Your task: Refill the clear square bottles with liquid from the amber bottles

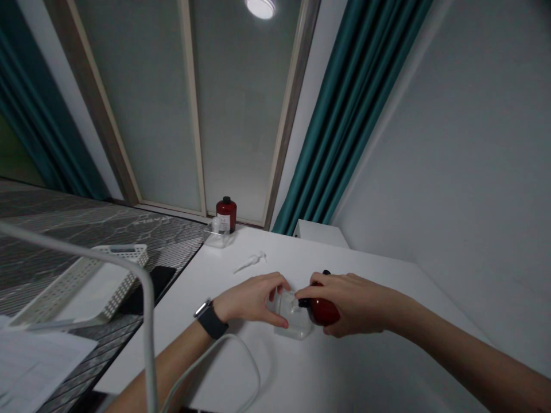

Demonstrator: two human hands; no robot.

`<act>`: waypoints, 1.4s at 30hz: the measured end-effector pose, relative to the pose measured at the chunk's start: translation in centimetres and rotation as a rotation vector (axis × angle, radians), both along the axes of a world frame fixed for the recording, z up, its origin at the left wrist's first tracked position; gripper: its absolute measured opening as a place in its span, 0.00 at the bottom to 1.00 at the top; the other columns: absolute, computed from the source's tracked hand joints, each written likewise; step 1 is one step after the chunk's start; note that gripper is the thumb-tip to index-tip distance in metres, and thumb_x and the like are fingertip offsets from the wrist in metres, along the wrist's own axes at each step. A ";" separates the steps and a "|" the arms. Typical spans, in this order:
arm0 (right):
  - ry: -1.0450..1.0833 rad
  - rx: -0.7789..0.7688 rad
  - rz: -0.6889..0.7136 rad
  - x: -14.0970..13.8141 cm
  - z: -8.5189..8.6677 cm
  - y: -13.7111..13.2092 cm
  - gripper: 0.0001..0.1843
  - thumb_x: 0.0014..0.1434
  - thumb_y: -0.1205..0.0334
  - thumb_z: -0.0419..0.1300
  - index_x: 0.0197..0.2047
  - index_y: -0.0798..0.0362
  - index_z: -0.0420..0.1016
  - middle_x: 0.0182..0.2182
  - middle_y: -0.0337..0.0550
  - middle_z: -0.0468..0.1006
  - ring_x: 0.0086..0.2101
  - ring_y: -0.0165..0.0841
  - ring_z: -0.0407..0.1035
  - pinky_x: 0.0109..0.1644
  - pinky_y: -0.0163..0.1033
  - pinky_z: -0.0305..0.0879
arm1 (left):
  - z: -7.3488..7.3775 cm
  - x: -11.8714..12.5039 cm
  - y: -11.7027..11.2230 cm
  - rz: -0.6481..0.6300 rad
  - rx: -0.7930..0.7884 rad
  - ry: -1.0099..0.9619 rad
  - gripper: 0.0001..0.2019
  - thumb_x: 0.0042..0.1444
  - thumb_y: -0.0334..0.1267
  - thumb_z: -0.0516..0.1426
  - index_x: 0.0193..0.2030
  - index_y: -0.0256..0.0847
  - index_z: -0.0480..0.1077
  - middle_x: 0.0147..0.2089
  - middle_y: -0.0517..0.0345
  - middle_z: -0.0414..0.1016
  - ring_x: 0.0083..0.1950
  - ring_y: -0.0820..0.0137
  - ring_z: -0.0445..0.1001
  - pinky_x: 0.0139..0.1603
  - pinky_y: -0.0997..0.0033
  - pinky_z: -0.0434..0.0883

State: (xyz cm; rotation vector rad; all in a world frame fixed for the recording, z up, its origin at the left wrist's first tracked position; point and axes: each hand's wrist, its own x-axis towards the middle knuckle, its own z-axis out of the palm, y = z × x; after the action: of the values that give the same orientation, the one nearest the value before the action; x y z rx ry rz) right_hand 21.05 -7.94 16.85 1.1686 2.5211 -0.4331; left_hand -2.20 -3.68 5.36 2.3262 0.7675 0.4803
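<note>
My left hand (pixel 253 298), with a dark watch on the wrist, grips a small clear bottle (pixel 293 318) that stands on the white table (pixel 365 367). My right hand (pixel 348 301) is wrapped round a dark red bottle (pixel 322 311), tipped sideways with its black neck at the top of the clear bottle. Both hands are closed and nearly touch over the bottles.
A second dark red bottle (pixel 226 213) and a clear container (pixel 217 234) stand at the table's far edge. A white pump nozzle (pixel 251 261) lies behind my hands. A white perforated basket (pixel 90 275) and a black phone (pixel 150 284) lie left. A white cable (pixel 241 355) runs near my left arm.
</note>
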 end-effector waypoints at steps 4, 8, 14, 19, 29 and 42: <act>0.008 -0.006 0.002 0.0 0.0 0.0 0.33 0.50 0.62 0.65 0.59 0.36 0.68 0.47 0.43 0.71 0.39 0.41 0.72 0.39 0.42 0.60 | 0.1 0.0 -0.1 0.007 -0.002 0.008 0.30 0.44 0.49 0.72 0.52 0.42 0.70 0.43 0.56 0.73 0.40 0.63 0.72 0.40 0.68 0.67; 0.011 -0.003 0.005 0.0 0.0 0.0 0.33 0.50 0.62 0.64 0.59 0.36 0.67 0.46 0.43 0.71 0.39 0.41 0.72 0.39 0.42 0.61 | 0.2 0.0 -0.1 0.009 -0.003 0.016 0.29 0.45 0.49 0.71 0.52 0.42 0.70 0.43 0.56 0.74 0.40 0.63 0.72 0.40 0.69 0.67; 0.005 -0.002 0.005 -0.1 0.1 0.0 0.33 0.49 0.63 0.64 0.59 0.36 0.67 0.47 0.43 0.71 0.39 0.41 0.72 0.38 0.41 0.60 | 0.0 0.1 0.0 0.011 0.005 0.021 0.30 0.45 0.48 0.72 0.52 0.42 0.70 0.43 0.56 0.73 0.40 0.63 0.72 0.40 0.68 0.67; -0.001 -0.001 0.002 -0.1 0.2 -0.1 0.33 0.49 0.63 0.64 0.59 0.36 0.68 0.47 0.43 0.72 0.40 0.42 0.73 0.38 0.41 0.60 | 0.2 -0.1 0.0 0.001 -0.026 0.012 0.30 0.45 0.48 0.72 0.52 0.42 0.70 0.44 0.55 0.73 0.40 0.64 0.72 0.41 0.68 0.68; -0.001 -0.001 0.003 0.0 0.1 -0.1 0.32 0.50 0.63 0.64 0.58 0.36 0.68 0.46 0.43 0.71 0.39 0.40 0.72 0.37 0.40 0.59 | 0.2 -0.9 0.5 -0.018 -0.189 -0.077 0.24 0.48 0.42 0.69 0.51 0.42 0.70 0.44 0.57 0.72 0.38 0.68 0.70 0.38 0.70 0.68; 0.010 -0.007 0.005 0.0 0.0 0.1 0.34 0.49 0.63 0.65 0.60 0.35 0.67 0.47 0.43 0.71 0.41 0.42 0.72 0.40 0.42 0.61 | 0.5 -0.6 0.2 -0.012 -0.286 -0.077 0.26 0.43 0.36 0.71 0.49 0.41 0.68 0.41 0.61 0.70 0.37 0.70 0.68 0.37 0.71 0.67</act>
State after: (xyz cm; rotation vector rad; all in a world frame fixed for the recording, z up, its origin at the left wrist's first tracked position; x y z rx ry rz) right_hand 21.07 -7.80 16.82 1.1599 2.5279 -0.4475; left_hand -2.81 -3.50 5.82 2.0347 0.7334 0.4214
